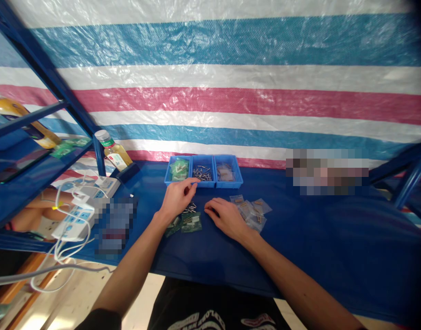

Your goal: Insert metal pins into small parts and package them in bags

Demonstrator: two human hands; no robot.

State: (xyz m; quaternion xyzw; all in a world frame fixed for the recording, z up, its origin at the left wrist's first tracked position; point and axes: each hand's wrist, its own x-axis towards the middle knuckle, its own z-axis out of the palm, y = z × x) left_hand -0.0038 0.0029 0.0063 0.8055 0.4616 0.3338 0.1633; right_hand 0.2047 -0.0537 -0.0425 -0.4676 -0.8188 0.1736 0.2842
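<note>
My left hand (179, 196) is at the front rim of the middle blue bin (207, 184), thumb and index finger close together. What they pinch, if anything, is too small to make out. That bin holds many small metal pins (201, 174). More loose pins (189, 208) lie on the table beneath my left hand, beside green packets (191, 222). To the right, my right hand (227, 219) rests low over the table with its fingers curled together; their contents are hidden. Clear bags with small brass-coloured pieces (253, 211) lie just beyond it.
The left bin (167, 178) holds green packets, the right bin (239, 178) clear bags. On the left are power strips (74, 222) with tangled white cables, a bottle (114, 151) and a blue metal frame (81, 121). Another person's bare limb (45, 206) shows behind the frame. A striped sheet (231, 101) hangs behind.
</note>
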